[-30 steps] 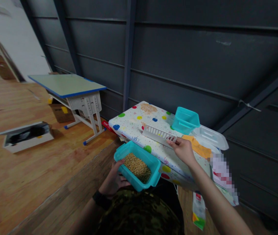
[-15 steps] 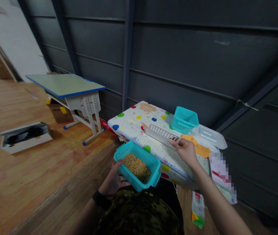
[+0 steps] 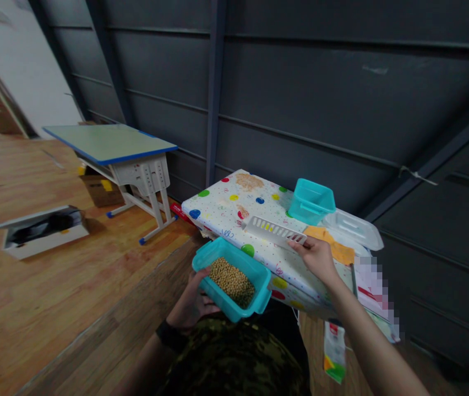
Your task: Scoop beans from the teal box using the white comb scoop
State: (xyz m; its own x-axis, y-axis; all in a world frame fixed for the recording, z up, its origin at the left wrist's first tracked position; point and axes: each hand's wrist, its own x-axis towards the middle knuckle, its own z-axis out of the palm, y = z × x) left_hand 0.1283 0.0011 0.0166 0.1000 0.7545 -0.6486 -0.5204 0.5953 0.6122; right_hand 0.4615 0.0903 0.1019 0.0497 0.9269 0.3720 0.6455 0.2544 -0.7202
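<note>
My left hand (image 3: 193, 302) is wrapped round the near-left side of a turquoise plastic tub (image 3: 246, 257), its thumb over the rim. Inside lie pale yellow soybeans (image 3: 231, 281). The tub is held just before the near edge of the table. With closed fingers my right hand (image 3: 316, 258) grips one end of a long, white slotted plastic tray (image 3: 268, 237), low over the tabletop; I cannot tell whether it touches. Beyond it a thin spread of beige grains (image 3: 249, 182) and a smaller patch of them (image 3: 243, 211) lie on the dotted tablecloth (image 3: 218, 206).
A second turquoise tub (image 3: 305, 213) stands at the table's back, beside a clear lid (image 3: 356, 231) and an orange cloth (image 3: 339, 252). A dark panelled wall (image 3: 300, 99) rises behind. Left are a desk (image 3: 110, 142) and an open white box (image 3: 48, 242) on the floor.
The slotted tray has tilted and shifted slightly in my right hand, its slots now showing the tablecloth differently. My left hand and the tub of soybeans stay in place.
</note>
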